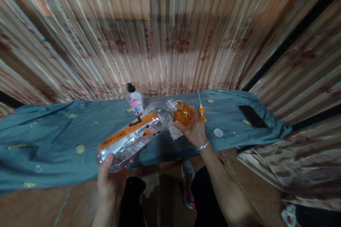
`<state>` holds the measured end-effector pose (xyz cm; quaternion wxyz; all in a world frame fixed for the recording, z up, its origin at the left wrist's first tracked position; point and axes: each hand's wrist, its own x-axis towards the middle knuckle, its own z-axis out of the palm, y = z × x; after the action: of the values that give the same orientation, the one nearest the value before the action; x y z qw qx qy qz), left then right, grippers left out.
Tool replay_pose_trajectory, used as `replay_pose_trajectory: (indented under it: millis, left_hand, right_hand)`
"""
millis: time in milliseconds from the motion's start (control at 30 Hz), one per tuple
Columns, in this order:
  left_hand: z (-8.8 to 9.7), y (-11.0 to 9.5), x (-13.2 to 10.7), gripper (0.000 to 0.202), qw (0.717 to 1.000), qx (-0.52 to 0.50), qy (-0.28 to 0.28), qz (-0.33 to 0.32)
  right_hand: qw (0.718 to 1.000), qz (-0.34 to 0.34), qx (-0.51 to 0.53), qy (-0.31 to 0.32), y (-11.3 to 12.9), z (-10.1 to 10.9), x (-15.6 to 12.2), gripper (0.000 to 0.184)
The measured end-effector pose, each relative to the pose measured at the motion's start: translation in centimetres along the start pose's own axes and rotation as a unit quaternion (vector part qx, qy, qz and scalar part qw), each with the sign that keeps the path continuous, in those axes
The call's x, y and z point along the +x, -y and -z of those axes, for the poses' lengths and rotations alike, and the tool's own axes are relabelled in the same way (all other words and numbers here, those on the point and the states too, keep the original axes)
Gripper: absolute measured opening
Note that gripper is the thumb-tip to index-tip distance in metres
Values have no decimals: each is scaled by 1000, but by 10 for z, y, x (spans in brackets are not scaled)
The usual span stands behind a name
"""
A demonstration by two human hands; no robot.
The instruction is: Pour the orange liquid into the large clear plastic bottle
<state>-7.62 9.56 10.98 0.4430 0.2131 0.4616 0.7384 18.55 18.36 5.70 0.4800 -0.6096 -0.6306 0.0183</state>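
My left hand (110,181) grips the base of a large clear plastic bottle (134,134) with an orange label, tilted so its neck points up and to the right. My right hand (193,129) holds a small orange translucent cup (183,112) right at the bottle's mouth. Both are above the front edge of a table covered with a blue-grey cloth (53,138). A bracelet sits on my right wrist.
On the cloth stand a small clear bottle with a black cap and pink label (135,100), a thin tool with an orange collar (201,108), a white round lid (218,132), a crumpled white scrap (174,133) and a dark phone (253,116). Patterned curtains hang behind.
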Motion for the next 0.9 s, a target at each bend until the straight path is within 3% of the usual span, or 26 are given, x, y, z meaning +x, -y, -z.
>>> replay_pose_trajectory:
  millis: [267,533,900]
  left_hand:
    - [0,0,0,57,1000,-28,11,-1]
    - [1,3,4,59,999,-39,21,11]
    - [14,5,7,65,998,11,56,23]
  right_hand:
    - [998,-23,41,28,7,7,13,74]
    - [997,-15,45,61,7,10,25,72]
    - [999,36,2,-15,-10,-8,13,68]
